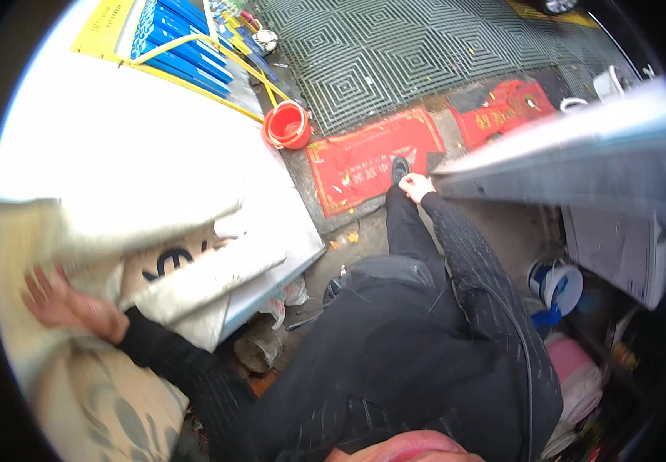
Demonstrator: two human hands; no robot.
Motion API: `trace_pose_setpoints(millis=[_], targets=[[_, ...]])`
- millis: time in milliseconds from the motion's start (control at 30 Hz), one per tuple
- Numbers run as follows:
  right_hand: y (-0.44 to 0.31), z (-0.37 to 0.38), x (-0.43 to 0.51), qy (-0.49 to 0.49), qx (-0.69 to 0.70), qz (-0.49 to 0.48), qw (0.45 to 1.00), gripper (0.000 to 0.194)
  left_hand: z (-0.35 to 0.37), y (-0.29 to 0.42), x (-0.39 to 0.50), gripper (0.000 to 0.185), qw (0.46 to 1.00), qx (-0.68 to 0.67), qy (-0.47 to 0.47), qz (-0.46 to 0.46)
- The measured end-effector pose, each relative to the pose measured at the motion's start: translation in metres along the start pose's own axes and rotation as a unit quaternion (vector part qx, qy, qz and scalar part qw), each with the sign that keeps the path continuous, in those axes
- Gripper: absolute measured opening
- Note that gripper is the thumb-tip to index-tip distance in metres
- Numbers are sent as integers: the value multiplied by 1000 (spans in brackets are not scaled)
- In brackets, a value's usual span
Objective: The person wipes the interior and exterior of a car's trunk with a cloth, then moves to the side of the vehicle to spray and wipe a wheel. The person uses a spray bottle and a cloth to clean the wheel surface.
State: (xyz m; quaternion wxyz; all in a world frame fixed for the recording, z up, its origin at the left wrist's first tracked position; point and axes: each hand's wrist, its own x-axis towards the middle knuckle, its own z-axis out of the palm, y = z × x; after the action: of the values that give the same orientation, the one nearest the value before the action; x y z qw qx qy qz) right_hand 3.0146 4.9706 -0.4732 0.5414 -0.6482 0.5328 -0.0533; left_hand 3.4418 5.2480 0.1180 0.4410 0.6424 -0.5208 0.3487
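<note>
At the left, my left hand [73, 303] is spread with its fingers apart, holding nothing that I can see. It is beside a folded white sheet or sack [217, 274] and a tan piece with black printing [165, 265]. Whether the palm touches the blurred cream material behind it, I cannot tell. Below it lies a cream sack-like piece [119, 410] with grey marks. My right hand [417, 187] hangs in front of my dark trouser leg [405, 228], its fingers curled in, with no object showing. Just beyond it is my dark shoe [400, 168].
A white-topped surface [304, 225] stands left, with a red bucket [288, 124] at its far corner and a yellow metal frame [234, 58] beyond. Red mats [376, 156] and grey grating [379, 58] cover the ground ahead. A pale panel [558, 156] and paint bucket [561, 287] are right.
</note>
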Motion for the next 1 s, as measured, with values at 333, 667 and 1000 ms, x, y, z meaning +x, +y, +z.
trace_pose_setpoints(millis=[333, 667, 1000], targets=[[-179, -53, 212, -103, -38, -30, 993, 32, 57, -4, -25, 47, 789, 516, 298, -149], [-150, -196, 349, -95, -224, -50, 969, 39, 270, -81, -42, 69, 740, 486, 322, -335], [-200, -297, 452, 44, 35, 267, 962, 34, 629, -258, 80, 54, 476, -313, 429, -701]])
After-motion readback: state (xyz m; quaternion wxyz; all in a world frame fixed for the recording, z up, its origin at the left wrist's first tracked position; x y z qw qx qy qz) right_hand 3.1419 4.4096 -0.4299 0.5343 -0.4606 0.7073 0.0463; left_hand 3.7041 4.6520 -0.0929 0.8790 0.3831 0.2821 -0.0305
